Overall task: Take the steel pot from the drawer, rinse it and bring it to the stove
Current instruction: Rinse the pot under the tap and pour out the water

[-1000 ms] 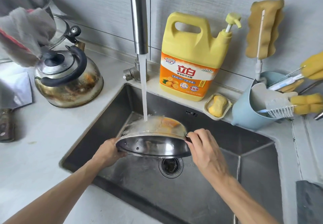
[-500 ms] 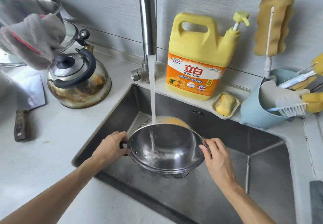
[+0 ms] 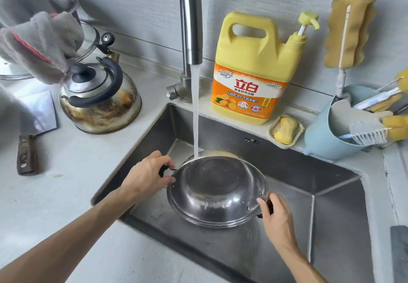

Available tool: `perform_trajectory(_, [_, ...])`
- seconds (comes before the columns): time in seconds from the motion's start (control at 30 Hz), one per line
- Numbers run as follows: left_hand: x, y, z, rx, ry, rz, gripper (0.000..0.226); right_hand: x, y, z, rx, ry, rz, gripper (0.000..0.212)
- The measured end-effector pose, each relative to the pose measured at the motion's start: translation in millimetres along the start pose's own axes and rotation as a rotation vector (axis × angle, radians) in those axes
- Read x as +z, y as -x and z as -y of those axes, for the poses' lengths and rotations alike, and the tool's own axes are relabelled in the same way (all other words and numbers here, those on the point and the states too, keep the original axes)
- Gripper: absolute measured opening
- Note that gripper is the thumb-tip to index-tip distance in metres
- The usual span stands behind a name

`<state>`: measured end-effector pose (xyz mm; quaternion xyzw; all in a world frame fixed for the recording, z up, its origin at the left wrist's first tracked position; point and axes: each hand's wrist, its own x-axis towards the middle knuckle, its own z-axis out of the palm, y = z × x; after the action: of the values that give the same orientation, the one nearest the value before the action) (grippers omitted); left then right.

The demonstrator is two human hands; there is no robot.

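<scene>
The round steel pot [image 3: 217, 191] hangs over the steel sink [image 3: 331, 205], tilted with its mouth turned toward me. My left hand [image 3: 146, 175] grips its black handle on the left. My right hand [image 3: 276, 218] grips the opposite handle at the lower right. Water runs from the tap [image 3: 191, 20] and strikes the pot's far rim. The inside of the pot is wet and shiny.
A stained kettle [image 3: 100, 97] stands on the counter left of the sink, a knife [image 3: 26, 153] beside it. Behind the sink are a yellow detergent jug [image 3: 254, 68], a soap dish [image 3: 286, 130] and a blue brush holder [image 3: 331, 132].
The pot has turned from bottom-up under the stream to mouth facing me and has tipped further. Both hands kept their grips and rotated with it.
</scene>
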<state>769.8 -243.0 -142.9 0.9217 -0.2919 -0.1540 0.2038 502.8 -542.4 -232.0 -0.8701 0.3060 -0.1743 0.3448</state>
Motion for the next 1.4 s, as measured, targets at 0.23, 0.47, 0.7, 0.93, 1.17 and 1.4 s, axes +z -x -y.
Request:
perform_trajectory(0.23, [20.5,-22.5,22.4,-0.146,0.076,0.135,0.030,-1.7,-29.2,-1.5,0.003,0.068,0.153,0.036])
perform_trajectory(0.47, [60.8,-49.6,42.1,-0.242,0.017,0.243,0.033,18.3,-40.8,-6.8,0.080,0.153,0.275,0.038])
perform_trajectory(0.7, [81.3,-59.9,55.0,-0.244,-0.069,0.268,0.028,40.7,-38.4,-18.3,0.130,0.165,0.295,0.042])
perform_trajectory(0.93, [65.2,-57.6,43.1,-0.173,-0.152,0.203,0.040,43.7,-32.9,-17.4,0.156,0.183,0.304,0.037])
perform_trajectory(1.17, [-20.7,-85.6,-15.6,-0.125,0.043,-0.307,0.055,35.9,-25.5,-14.1,0.151,0.261,0.384,0.021])
perform_trajectory(1.4, [-77.3,-116.9,-41.4,-0.111,-0.064,-0.391,0.051,35.6,-29.9,-17.7,0.171,0.265,0.417,0.018])
